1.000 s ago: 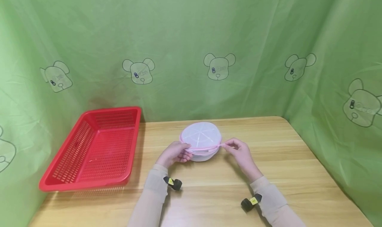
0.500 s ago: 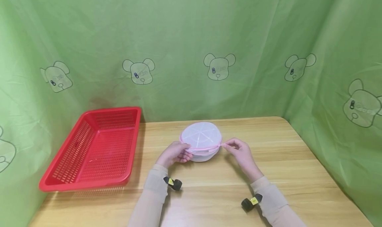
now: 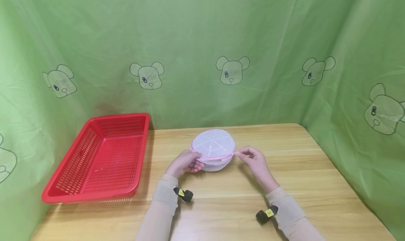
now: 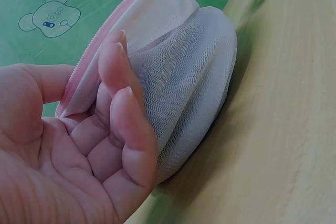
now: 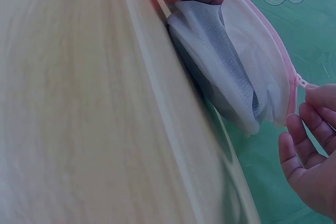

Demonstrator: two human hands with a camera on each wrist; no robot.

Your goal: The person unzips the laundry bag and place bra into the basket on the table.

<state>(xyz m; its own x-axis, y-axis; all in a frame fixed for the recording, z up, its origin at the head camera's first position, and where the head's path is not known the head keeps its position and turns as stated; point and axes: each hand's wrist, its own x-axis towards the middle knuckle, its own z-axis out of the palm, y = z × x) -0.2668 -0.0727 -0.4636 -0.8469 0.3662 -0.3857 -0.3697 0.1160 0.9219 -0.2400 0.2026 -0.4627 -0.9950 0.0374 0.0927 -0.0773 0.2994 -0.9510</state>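
Note:
A round white mesh laundry bag (image 3: 213, 142) with a pink zipper (image 4: 97, 51) round its top edge stands on the wooden table in the head view. My left hand (image 3: 186, 162) grips its near left rim, thumb on top and fingers curled underneath. At the right end of the zipper, my right hand (image 3: 253, 163) pinches the small zipper pull (image 5: 300, 81) between thumb and index finger; its other fingers are loosely bent. The mesh side (image 4: 189, 77) sags in soft folds in the left wrist view. The bag's inside is hidden.
A red plastic basket (image 3: 139, 170) with perforated walls stands at the left of the table (image 3: 221, 205). Green curtains (image 3: 190, 103) printed with bear heads surround the back and sides. A strapped black wrist camera (image 3: 188, 196) sits on each forearm.

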